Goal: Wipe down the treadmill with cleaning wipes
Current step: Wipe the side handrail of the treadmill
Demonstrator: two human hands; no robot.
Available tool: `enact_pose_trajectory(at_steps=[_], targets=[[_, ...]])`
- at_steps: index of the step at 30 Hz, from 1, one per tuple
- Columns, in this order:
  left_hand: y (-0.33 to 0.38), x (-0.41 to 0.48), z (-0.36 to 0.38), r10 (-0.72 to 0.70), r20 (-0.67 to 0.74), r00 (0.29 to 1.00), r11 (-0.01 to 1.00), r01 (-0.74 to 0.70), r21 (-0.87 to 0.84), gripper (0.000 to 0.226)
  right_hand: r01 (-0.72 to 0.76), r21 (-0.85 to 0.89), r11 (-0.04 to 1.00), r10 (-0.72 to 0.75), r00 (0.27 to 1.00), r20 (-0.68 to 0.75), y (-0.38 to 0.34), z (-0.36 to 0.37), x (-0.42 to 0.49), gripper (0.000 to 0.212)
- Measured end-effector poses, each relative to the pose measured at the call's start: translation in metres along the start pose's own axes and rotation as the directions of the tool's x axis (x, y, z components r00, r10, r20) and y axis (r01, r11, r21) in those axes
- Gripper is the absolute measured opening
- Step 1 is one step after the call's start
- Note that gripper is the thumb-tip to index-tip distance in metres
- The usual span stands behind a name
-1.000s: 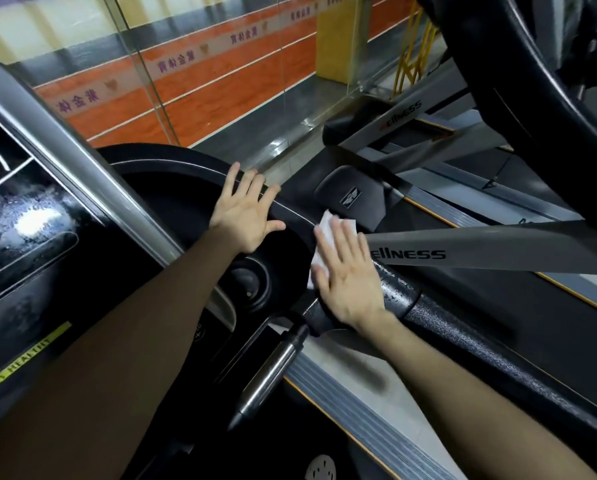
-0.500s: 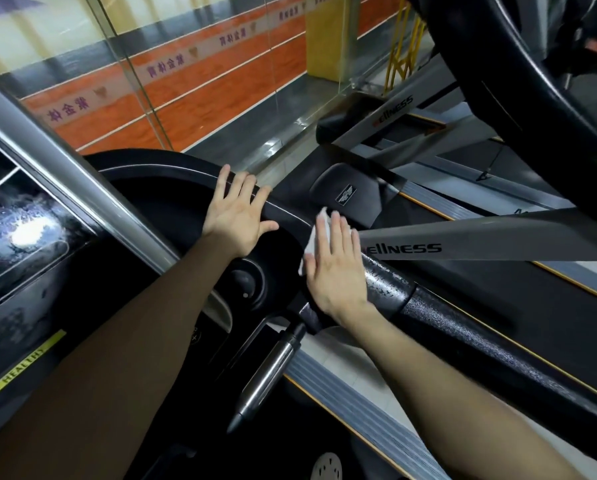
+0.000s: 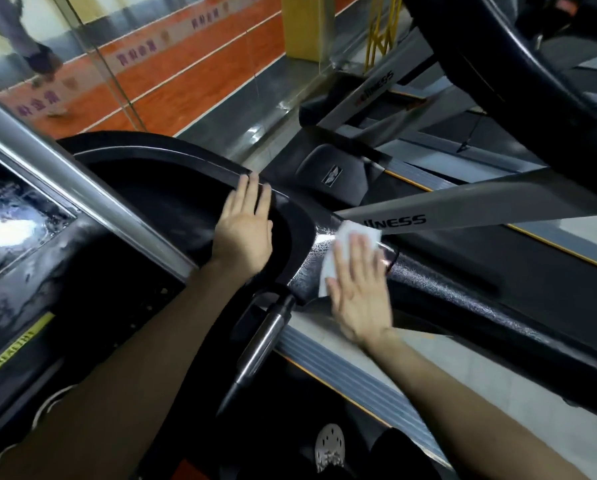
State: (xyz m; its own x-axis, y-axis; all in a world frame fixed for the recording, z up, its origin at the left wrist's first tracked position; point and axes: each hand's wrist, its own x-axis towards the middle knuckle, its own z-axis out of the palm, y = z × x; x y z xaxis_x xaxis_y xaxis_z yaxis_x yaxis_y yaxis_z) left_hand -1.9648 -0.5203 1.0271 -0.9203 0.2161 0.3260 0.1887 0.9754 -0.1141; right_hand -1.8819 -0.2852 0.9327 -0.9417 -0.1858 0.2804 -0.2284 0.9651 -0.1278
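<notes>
"NESS" on grey treadmill upright

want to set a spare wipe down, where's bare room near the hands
Bare: the black tray between the silver bar and its curved rim, left of the left hand; also the handrail beyond the right hand. Crowded where that hand presses the wipe by the grey strut.
</notes>
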Motion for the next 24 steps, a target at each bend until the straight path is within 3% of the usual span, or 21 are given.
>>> enact_pose_trajectory(at_steps=[3, 6, 10, 13, 19, 24], targets=[[0.020, -0.030, 0.011, 0.047, -0.124, 0.991, 0.980, -0.070, -0.188, 0.045, 0.170, 0.059, 0.984, -0.170, 0.985, -0.010, -0.049, 0.001, 0.010, 0.063], [0.042, -0.044, 0.008, 0.076, -0.113, 0.991, 0.970, -0.100, -0.220, 0.040, 0.196, -0.078, 0.977, -0.196, 0.981, 0.008, -0.002, 0.002, -0.005, 0.064], [0.078, -0.040, 0.008, 0.253, -0.055, 0.966, 0.957, -0.259, -0.133, 0.057, -0.126, -0.173, 0.977, 0.134, 0.990, 0.034, 0.123, -0.006, -0.074, 0.065], [0.102, -0.040, 0.018, 0.297, 0.043, 0.954, 0.954, -0.294, -0.067, 0.064, -0.289, -0.128, 0.949, 0.296, 0.954, 0.046, 0.130, -0.009, -0.084, 0.067], [0.124, -0.042, 0.024, 0.163, 0.072, 0.984, 0.987, -0.163, -0.007, 0.060, -0.030, -0.063, 0.998, 0.030, 1.000, 0.002, 0.043, 0.011, -0.032, 0.069], [0.153, -0.038, 0.018, 0.118, 0.064, 0.991, 0.993, -0.116, -0.027, 0.063, -0.023, -0.101, 0.995, 0.023, 1.000, 0.002, 0.117, -0.001, -0.074, 0.068]])
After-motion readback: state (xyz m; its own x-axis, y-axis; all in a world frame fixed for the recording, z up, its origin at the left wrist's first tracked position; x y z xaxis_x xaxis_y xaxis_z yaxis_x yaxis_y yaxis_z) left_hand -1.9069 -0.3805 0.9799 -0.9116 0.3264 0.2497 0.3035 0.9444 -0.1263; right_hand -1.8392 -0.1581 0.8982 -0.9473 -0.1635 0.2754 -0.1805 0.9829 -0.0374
